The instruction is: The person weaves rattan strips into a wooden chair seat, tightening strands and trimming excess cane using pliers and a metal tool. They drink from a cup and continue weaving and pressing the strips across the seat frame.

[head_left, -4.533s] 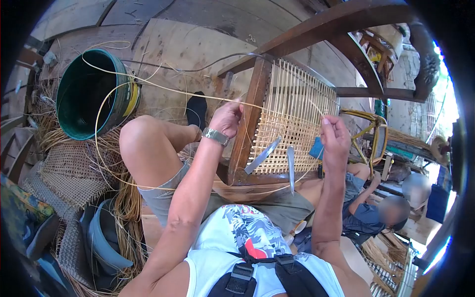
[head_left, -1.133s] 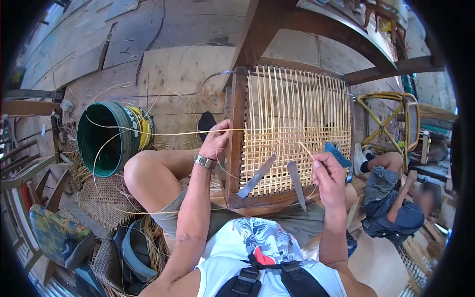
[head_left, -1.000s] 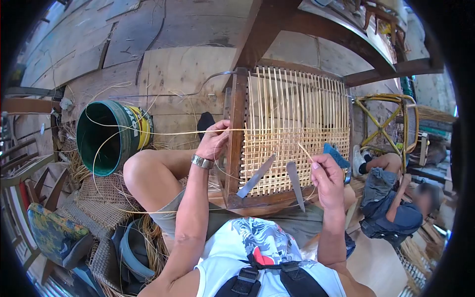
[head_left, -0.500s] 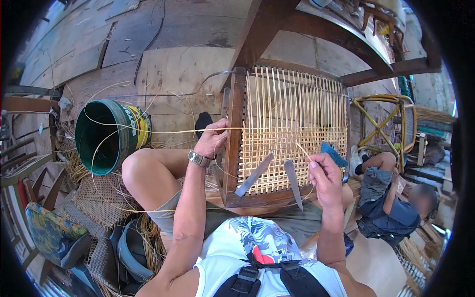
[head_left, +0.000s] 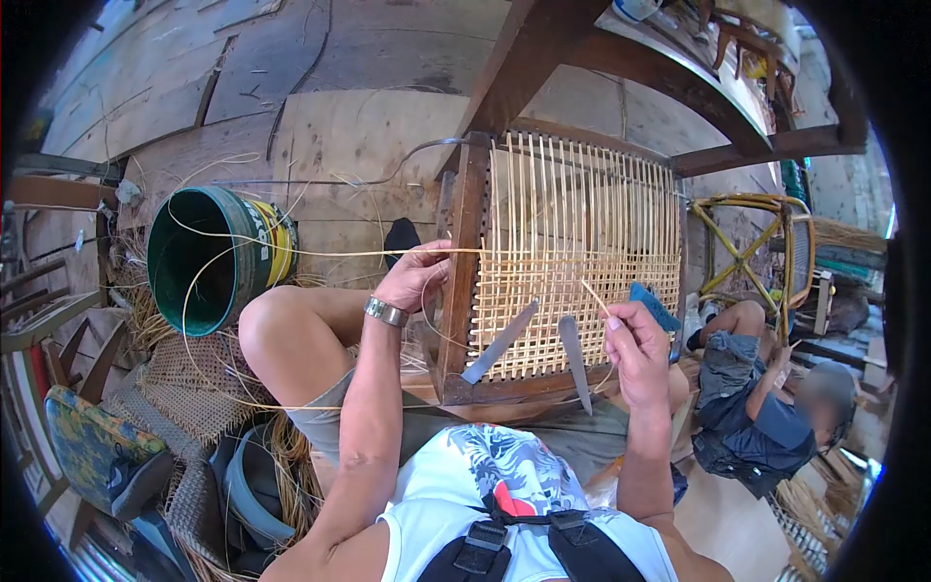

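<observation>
A wooden chair frame (head_left: 464,242) lies across my lap, its seat partly woven with rattan strands (head_left: 543,286). At the frame's left rail, my left hand (head_left: 412,278) pinches a long rattan strand (head_left: 339,253) that runs in from the left and across the weave. My right hand (head_left: 637,351) is closed over the near right part of the seat, holding a thin rattan piece (head_left: 595,296) that points up and left. Two flat metal blades, one on the left (head_left: 501,341) and one on the right (head_left: 574,361), rest on the weave. Beside my right hand is a blue cloth-like piece (head_left: 655,307).
A green bucket (head_left: 194,267) lies tipped at left, with the strand looping past it. Woven scraps (head_left: 199,383) and loose cane lie below. Another person (head_left: 766,398) sits at right, near a rattan chair (head_left: 742,254). Wooden chair legs (head_left: 669,78) extend beyond the seat.
My view has shifted slightly. The fingers of my left hand have moved a little along the rail; my right hand stays nearly still. The person at right has shifted slightly.
</observation>
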The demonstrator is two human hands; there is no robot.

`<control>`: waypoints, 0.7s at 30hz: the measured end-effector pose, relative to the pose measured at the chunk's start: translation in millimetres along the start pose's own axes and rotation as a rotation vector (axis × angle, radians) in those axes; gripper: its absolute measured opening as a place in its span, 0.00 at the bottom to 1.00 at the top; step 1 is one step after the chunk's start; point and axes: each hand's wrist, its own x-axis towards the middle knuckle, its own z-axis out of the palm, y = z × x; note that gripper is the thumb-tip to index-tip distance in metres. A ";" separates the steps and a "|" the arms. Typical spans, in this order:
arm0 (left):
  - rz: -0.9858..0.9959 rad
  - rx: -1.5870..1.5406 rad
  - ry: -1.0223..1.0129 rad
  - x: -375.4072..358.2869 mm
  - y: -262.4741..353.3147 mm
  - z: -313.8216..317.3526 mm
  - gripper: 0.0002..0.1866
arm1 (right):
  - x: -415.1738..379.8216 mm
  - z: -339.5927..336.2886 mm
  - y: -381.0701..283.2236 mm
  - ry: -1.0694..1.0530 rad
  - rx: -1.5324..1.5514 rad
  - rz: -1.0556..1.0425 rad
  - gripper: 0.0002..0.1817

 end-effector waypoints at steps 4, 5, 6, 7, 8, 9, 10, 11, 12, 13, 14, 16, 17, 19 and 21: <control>0.062 0.092 0.058 4.6 -1.3 5.5 0.14 | 7.2 12.1 1.2 0.001 0.042 -0.028 0.06; 0.083 0.081 0.119 7.4 -3.0 7.6 0.15 | 10.7 18.2 0.0 0.000 0.041 -0.028 0.06; 0.084 0.081 0.119 12.8 -9.7 5.0 0.15 | 14.6 25.8 -1.5 -0.012 0.053 -0.036 0.06; 0.159 0.057 0.077 19.8 -18.7 1.5 0.15 | 18.6 33.2 -3.5 -0.024 0.064 -0.044 0.06; 0.234 0.032 0.035 24.2 -25.9 -3.5 0.16 | 22.8 40.2 -6.0 -0.026 0.061 -0.046 0.06; 0.201 -0.007 0.073 21.3 -23.0 1.3 0.18 | 26.9 47.1 -8.6 -0.068 0.048 -0.056 0.06; 0.204 -0.011 0.073 14.8 -18.4 3.5 0.18 | 29.4 53.2 -10.6 -0.111 0.033 -0.064 0.06; 0.160 -0.026 0.080 6.1 -11.6 3.5 0.18 | 30.5 58.8 -10.5 -0.096 -0.001 -0.062 0.05; 0.115 -0.040 0.086 -1.0 -2.6 7.7 0.17 | 31.9 61.5 -10.8 -0.098 -0.004 -0.063 0.05; 0.094 -0.009 0.087 -5.0 5.2 14.0 0.18 | 33.3 63.8 -11.2 -0.105 -0.027 -0.080 0.05; 0.097 -0.012 0.087 -3.4 3.0 12.1 0.18 | 34.0 65.8 -11.7 -0.112 -0.051 -0.097 0.05; 0.175 -0.015 0.081 5.1 -5.6 7.9 0.18 | 33.9 67.7 -12.9 -0.108 -0.050 -0.085 0.06; 0.178 -0.023 0.081 8.2 -10.4 5.7 0.18 | 33.5 67.9 -13.8 -0.104 -0.047 -0.070 0.06; 0.145 -0.122 0.077 12.8 -15.1 6.2 0.19 | 30.9 68.4 -15.6 -0.092 -0.044 -0.056 0.06; 0.099 -0.204 0.054 16.7 -13.4 10.4 0.19 | 27.0 67.2 -17.1 -0.079 -0.039 -0.042 0.06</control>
